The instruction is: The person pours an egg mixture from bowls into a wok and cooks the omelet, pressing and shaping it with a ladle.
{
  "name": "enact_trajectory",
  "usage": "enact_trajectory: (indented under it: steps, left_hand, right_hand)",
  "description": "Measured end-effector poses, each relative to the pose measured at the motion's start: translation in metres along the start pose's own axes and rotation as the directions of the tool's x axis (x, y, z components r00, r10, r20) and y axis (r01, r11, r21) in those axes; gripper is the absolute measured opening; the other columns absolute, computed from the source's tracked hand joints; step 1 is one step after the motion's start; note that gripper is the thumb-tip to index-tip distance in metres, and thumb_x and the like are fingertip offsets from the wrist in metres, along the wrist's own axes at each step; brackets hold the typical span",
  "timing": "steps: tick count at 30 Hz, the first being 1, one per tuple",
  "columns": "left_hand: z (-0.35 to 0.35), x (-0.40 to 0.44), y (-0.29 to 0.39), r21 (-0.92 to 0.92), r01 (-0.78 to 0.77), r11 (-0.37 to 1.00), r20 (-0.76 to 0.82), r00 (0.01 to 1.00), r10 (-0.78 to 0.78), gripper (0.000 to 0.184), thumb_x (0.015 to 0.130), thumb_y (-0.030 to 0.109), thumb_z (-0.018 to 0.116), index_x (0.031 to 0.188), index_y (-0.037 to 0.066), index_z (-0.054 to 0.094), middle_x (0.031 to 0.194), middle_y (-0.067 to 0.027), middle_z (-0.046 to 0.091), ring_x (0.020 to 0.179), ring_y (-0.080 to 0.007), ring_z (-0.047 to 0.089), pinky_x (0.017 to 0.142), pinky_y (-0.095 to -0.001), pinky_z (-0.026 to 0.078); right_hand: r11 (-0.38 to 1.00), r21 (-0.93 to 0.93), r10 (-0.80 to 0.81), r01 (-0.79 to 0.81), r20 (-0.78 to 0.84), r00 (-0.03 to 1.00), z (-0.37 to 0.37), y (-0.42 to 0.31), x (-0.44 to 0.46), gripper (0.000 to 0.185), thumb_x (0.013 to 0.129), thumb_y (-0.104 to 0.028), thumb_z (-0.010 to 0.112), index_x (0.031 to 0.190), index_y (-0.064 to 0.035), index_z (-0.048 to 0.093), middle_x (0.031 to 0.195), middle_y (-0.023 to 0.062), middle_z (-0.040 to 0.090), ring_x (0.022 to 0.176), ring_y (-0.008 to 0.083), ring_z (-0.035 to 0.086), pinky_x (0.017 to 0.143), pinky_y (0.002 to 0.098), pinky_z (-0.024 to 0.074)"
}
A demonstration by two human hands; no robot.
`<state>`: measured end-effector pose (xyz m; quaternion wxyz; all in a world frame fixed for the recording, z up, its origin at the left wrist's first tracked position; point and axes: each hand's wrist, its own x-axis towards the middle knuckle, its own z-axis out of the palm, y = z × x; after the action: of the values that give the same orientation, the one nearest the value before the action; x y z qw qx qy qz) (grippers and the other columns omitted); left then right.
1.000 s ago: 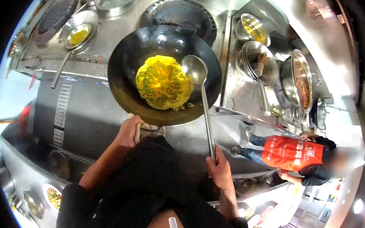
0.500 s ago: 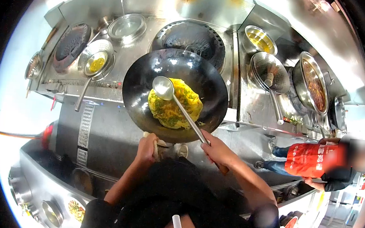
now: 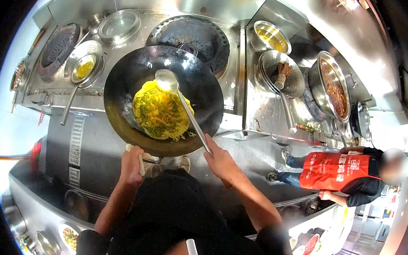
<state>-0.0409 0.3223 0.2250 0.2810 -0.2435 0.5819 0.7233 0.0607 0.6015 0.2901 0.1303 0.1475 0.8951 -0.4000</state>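
A large black wok [image 3: 208, 96] is held tilted in front of the stove. Inside it lies a round yellow omelette [image 3: 159, 117] with green flecks. My left hand [image 3: 132, 166] is closed at the wok's near rim, by its loop handle, with a pale folded cloth [image 3: 141, 165] in the grip. My right hand [image 3: 223, 163] is wrapped around the long handle of a metal ladle [image 3: 168, 80]. The ladle's bowl is over the omelette's far edge; whether it touches is hard to see.
Behind the wok is a black burner [image 3: 192, 33]. A strainer over a pot [image 3: 95, 73] stands left, beside a water-filled basin [image 3: 119, 26]. To the right are an oil bowl [image 3: 272, 36], a strainer with a brush [image 3: 291, 79] and a large stew pan [image 3: 334, 87]. A person in a red apron [image 3: 327, 171] stands right.
The camera view has swung, so the surroundings sit farther left. The wok has shifted slightly left relative to the burner. The ladle's bowl has moved toward the omelette's far edge.
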Motion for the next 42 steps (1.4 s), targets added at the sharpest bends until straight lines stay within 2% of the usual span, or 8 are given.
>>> enact_trajectory:
  steps: [6, 9, 21, 25, 30, 35, 36, 42]
  left_hand:
    - [0.001, -0.006, 0.010, 0.010, 0.023, 1.000, -0.011, 1.000, -0.023, 0.024, 0.085, 0.024, 0.058, 0.089, 0.001, 0.054, 0.080, -0.0130, 0.055, 0.063, -0.0228, 0.053, 0.052, -0.0384, 0.046]
    - [0.008, -0.014, 0.015, 0.012, -0.010, 1.000, -0.050, 0.999, 0.011, 0.023, 0.086, 0.024, 0.057, 0.089, 0.001, 0.054, 0.082, -0.0134, 0.055, 0.065, -0.0238, 0.054, 0.054, -0.0397, 0.046]
    - [0.023, -0.026, 0.034, 0.036, -0.032, 0.999, -0.120, 0.992, 0.036, 0.012, 0.081, 0.017, 0.056, 0.084, 0.005, 0.055, 0.070, -0.0047, 0.052, 0.057, -0.0181, 0.053, 0.049, -0.0345, 0.045]
    - [0.009, -0.017, 0.025, 0.064, -0.056, 0.996, -0.100, 0.993, 0.062, 0.018, 0.083, 0.018, 0.055, 0.082, 0.000, 0.058, 0.068, -0.0107, 0.058, 0.053, -0.0189, 0.055, 0.045, -0.0328, 0.046]
    - [0.001, -0.014, 0.026, 0.004, -0.009, 1.000, 0.010, 1.000, 0.009, 0.020, 0.086, 0.018, 0.051, 0.089, 0.000, 0.057, 0.070, -0.0124, 0.061, 0.053, -0.0198, 0.055, 0.046, -0.0290, 0.046]
    - [0.020, -0.028, 0.043, 0.063, -0.048, 0.997, -0.123, 0.991, 0.055, 0.020, 0.084, 0.017, 0.053, 0.090, -0.002, 0.057, 0.071, -0.0127, 0.062, 0.056, -0.0222, 0.060, 0.046, -0.0346, 0.047]
    - [0.019, -0.027, 0.043, 0.076, -0.039, 0.996, -0.151, 0.987, 0.050, 0.020, 0.084, 0.017, 0.054, 0.090, -0.002, 0.057, 0.072, -0.0129, 0.062, 0.056, -0.0227, 0.061, 0.046, -0.0354, 0.048]
    - [0.015, -0.023, 0.039, -0.031, -0.127, 0.991, -0.107, 0.987, 0.123, 0.014, 0.083, 0.014, 0.055, 0.086, 0.001, 0.058, 0.070, -0.0122, 0.063, 0.052, -0.0215, 0.058, 0.045, -0.0340, 0.046]
  right_hand:
    - [0.994, 0.055, 0.091, -0.098, 0.108, 0.990, 0.001, 0.002, 0.006, 0.067, 0.093, -0.022, 0.050, 0.152, -0.0095, 0.021, 0.093, 0.0333, 0.064, 0.083, 0.0494, 0.062, 0.079, 0.0539, 0.0484]
    - [0.987, -0.090, 0.136, -0.132, 0.040, 0.990, 0.007, 0.006, 0.007, 0.066, 0.093, -0.021, 0.049, 0.152, -0.0113, 0.020, 0.093, 0.0338, 0.064, 0.084, 0.0496, 0.062, 0.080, 0.0548, 0.0479]
    - [1.000, 0.008, 0.007, -0.006, -0.124, 0.992, 0.005, 0.026, -0.003, 0.062, 0.093, -0.018, 0.052, 0.150, -0.0113, 0.028, 0.092, 0.0353, 0.062, 0.088, 0.0513, 0.061, 0.079, 0.0561, 0.0481]
    - [0.986, 0.052, 0.161, -0.159, -0.038, 0.986, -0.005, 0.011, -0.008, 0.061, 0.091, -0.019, 0.053, 0.148, -0.0101, 0.034, 0.106, 0.0327, 0.062, 0.102, 0.0469, 0.061, 0.087, 0.0470, 0.0477]
    - [0.994, 0.064, 0.096, -0.093, -0.058, 0.994, 0.005, 0.028, -0.009, 0.060, 0.091, -0.020, 0.053, 0.147, -0.0083, 0.034, 0.102, 0.0336, 0.062, 0.097, 0.0471, 0.061, 0.084, 0.0484, 0.0481]
    - [0.997, 0.075, -0.002, 0.008, -0.084, 0.996, 0.009, 0.034, 0.005, 0.060, 0.091, -0.018, 0.053, 0.147, -0.0092, 0.035, 0.099, 0.0332, 0.063, 0.093, 0.0475, 0.063, 0.080, 0.0499, 0.0494]
    - [0.988, 0.155, 0.023, -0.020, -0.018, 1.000, 0.013, 0.042, 0.010, 0.061, 0.093, -0.018, 0.050, 0.150, -0.0109, 0.031, 0.072, 0.0127, 0.061, 0.059, 0.0225, 0.060, 0.058, 0.0354, 0.0496]
    - [0.921, 0.367, 0.093, -0.132, 0.123, 0.988, 0.008, 0.029, 0.014, 0.063, 0.094, -0.014, 0.052, 0.152, -0.0144, 0.028, 0.062, 0.0022, 0.050, 0.050, 0.0121, 0.049, 0.046, 0.0286, 0.0433]
